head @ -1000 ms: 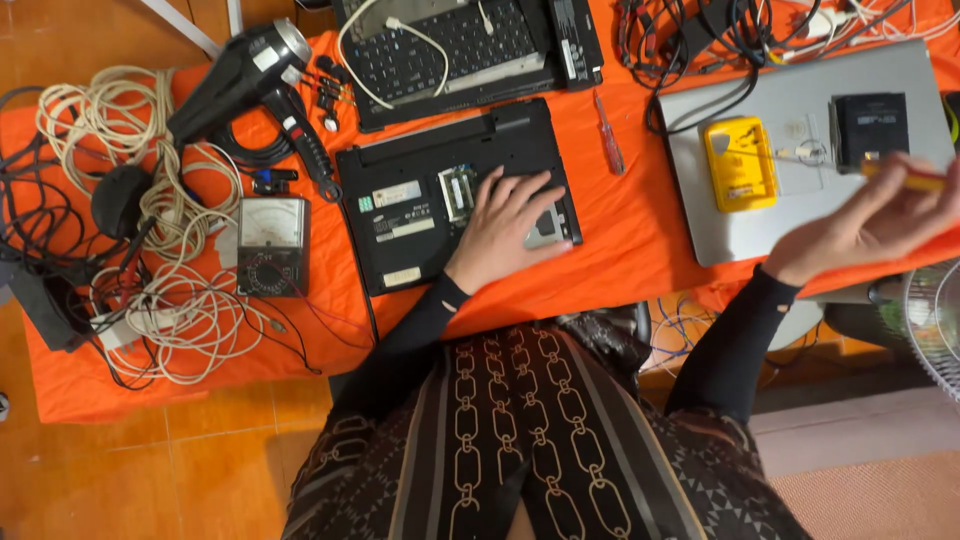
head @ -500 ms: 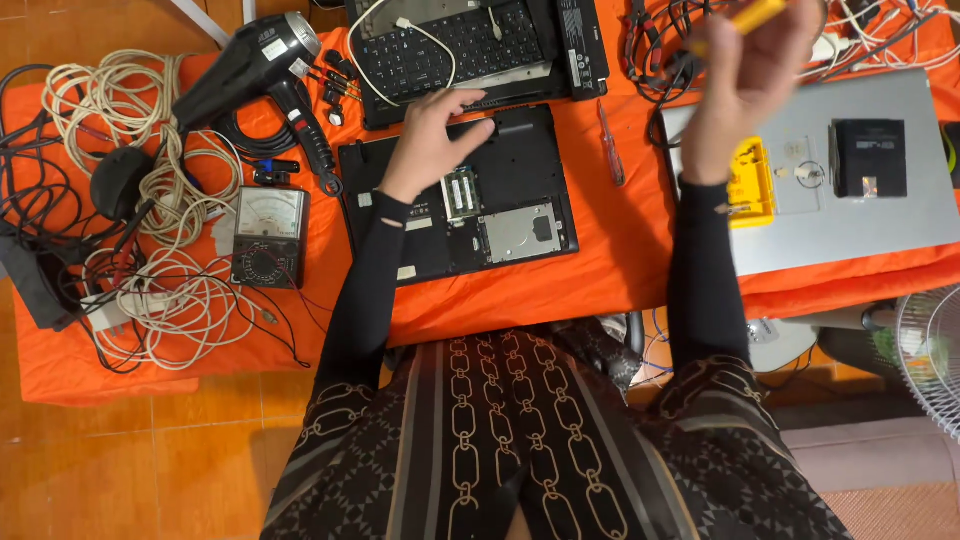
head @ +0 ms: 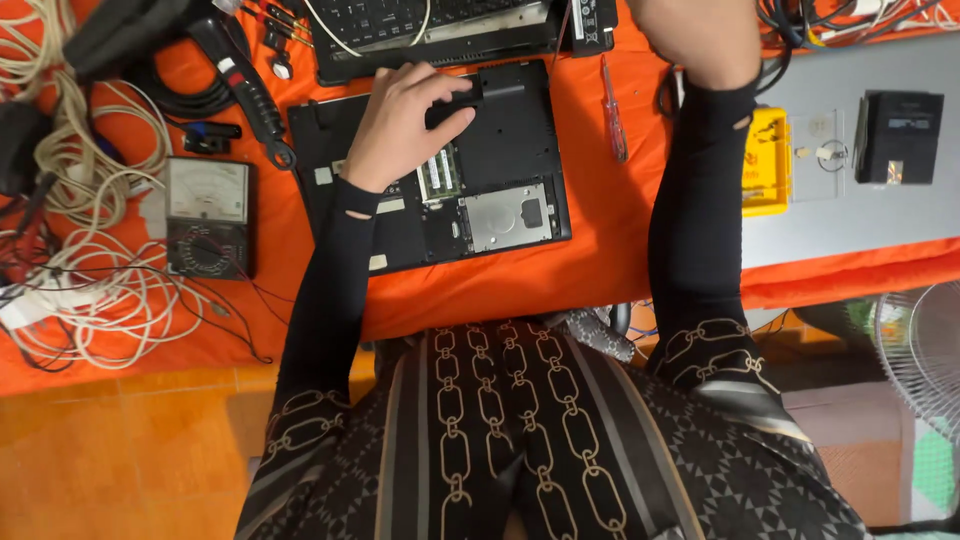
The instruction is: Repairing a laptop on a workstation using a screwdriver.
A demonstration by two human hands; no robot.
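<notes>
Left grip (head: 405,120) flat, fingers spread, on opened laptop base (head: 500,160); right grip (head: 695,35) unclear.

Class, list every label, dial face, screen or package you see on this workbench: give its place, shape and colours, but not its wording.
Analog meter: left of the opened laptop base, dark body, pale rectangular dial face.
Yellow box: on the grey laptop lid at right, flat and rectangular.
Black box: further right on that lid, squarish, small pale label.
White stickers: on the laptop base by the left hand, small rectangles.

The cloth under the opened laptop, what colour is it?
Bright orange cloth, plain; clearest in the head view.
</notes>
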